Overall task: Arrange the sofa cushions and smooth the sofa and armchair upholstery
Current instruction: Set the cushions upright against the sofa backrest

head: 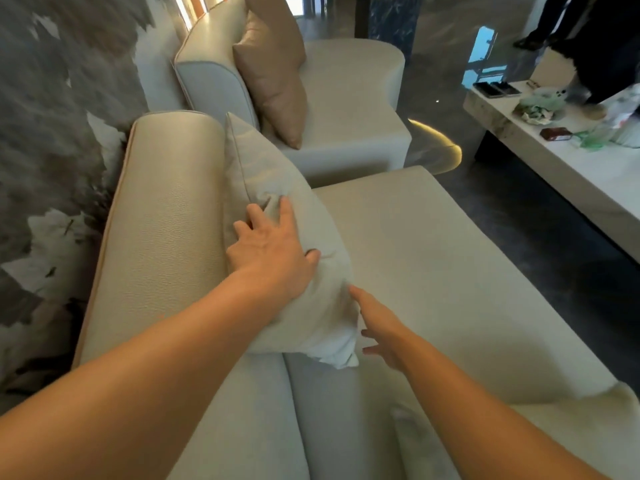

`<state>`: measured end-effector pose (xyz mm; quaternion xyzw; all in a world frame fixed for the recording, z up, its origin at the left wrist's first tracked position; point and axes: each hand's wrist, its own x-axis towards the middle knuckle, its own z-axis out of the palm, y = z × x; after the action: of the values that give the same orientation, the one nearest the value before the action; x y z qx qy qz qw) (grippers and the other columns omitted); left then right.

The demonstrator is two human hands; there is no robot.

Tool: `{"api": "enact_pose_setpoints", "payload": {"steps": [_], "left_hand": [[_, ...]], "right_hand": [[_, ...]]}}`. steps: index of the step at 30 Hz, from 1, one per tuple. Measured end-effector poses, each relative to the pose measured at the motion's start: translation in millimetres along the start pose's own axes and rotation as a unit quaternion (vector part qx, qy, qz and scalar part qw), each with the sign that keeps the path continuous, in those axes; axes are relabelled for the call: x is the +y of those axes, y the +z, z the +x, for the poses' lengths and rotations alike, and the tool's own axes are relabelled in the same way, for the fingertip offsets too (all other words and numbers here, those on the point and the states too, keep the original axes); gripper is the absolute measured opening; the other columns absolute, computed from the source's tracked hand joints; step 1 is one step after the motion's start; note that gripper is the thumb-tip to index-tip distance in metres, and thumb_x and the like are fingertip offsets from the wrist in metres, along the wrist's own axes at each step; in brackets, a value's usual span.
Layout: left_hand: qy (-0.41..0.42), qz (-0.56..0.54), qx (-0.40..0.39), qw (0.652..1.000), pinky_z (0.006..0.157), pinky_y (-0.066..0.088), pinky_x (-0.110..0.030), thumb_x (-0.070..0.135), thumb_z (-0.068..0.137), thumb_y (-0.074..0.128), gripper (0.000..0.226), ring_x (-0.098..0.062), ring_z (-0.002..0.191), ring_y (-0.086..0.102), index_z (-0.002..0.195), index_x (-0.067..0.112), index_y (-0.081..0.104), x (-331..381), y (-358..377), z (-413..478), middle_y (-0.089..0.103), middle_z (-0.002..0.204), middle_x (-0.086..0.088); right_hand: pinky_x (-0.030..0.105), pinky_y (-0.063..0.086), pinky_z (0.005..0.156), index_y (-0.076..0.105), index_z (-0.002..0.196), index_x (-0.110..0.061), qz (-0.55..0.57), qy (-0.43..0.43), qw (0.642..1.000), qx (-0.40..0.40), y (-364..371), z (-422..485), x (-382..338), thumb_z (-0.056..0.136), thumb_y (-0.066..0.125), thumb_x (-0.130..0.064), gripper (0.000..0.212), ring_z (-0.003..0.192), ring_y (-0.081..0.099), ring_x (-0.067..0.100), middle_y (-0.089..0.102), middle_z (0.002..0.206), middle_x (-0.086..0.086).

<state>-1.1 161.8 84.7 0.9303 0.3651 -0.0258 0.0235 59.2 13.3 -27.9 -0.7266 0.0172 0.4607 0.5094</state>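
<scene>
A pale grey cushion (pixel 277 178) leans upright against the backrest of the cream sofa (pixel 433 258). My left hand (pixel 273 247) lies flat on the cushion's upper face, fingers spread and pressing into the fabric. My right hand (pixel 381 327) is at the cushion's lower front edge, fingers apart, touching or nearly touching it. A tan leather cushion (pixel 273 71) leans against the back of the cream armchair (pixel 353 98) beyond. Another pale cushion (pixel 588 420) shows at the bottom right, partly behind my right forearm.
A white low table (pixel 561 174) stands to the right with phones, a small red box and green wrappings on it. A person's dark-clad legs (pixel 602 43) stand behind it. Dark glossy floor runs between sofa and table. A grey marbled wall is at left.
</scene>
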Motion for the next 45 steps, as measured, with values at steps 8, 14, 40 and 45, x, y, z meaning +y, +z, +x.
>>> {"api": "enact_pose_setpoints", "payload": {"steps": [8, 14, 40, 45], "left_hand": [[0.116, 0.093, 0.005, 0.989, 0.111, 0.012, -0.056, 0.037, 0.085, 0.053, 0.049, -0.045, 0.137, 0.012, 0.128, 0.014, 0.049, 77, -13, -93, 0.025, 0.148, -0.021], [0.041, -0.123, -0.228, 0.965, 0.094, 0.048, -0.044, 0.038, 0.088, 0.051, 0.042, -0.038, 0.114, 0.054, 0.119, 0.010, 0.059, 140, 54, -231, 0.059, 0.123, -0.019], [-0.295, -0.474, -0.210, 0.803, 0.084, 0.056, -0.041, 0.075, 0.040, 0.076, 0.090, -0.025, 0.090, 0.068, 0.108, 0.016, 0.067, 137, 131, -429, 0.072, 0.103, -0.006], [-0.305, -0.436, -0.113, 0.839, 0.081, 0.056, -0.038, 0.072, 0.041, 0.077, 0.078, -0.021, 0.087, 0.068, 0.100, 0.022, 0.067, 98, 51, -467, 0.073, 0.097, 0.003]], "right_hand": [[0.026, 0.045, 0.058, 0.066, 0.109, -0.019, -0.207, -0.091, 0.974, 0.017, -81, -82, 3, 0.093, 0.058, -0.032, 0.022, 0.074, 0.055, 0.016, 0.063, 0.101, 0.004], [0.031, 0.046, 0.093, 0.063, 0.125, -0.011, -0.352, -0.063, 0.932, 0.057, -196, -155, 86, 0.089, 0.066, -0.027, 0.040, 0.112, 0.059, 0.027, 0.065, 0.125, 0.013], [0.043, 0.042, 0.093, 0.037, 0.145, -0.030, -0.031, 0.085, 0.984, 0.156, -283, -252, 324, 0.070, 0.063, -0.074, 0.091, 0.115, 0.053, 0.029, 0.051, 0.140, 0.006], [0.032, 0.043, 0.091, 0.056, 0.131, -0.023, 0.022, 0.070, 0.996, 0.056, -217, -280, 309, 0.087, 0.050, -0.065, 0.061, 0.106, 0.059, 0.016, 0.058, 0.135, 0.005]]}}
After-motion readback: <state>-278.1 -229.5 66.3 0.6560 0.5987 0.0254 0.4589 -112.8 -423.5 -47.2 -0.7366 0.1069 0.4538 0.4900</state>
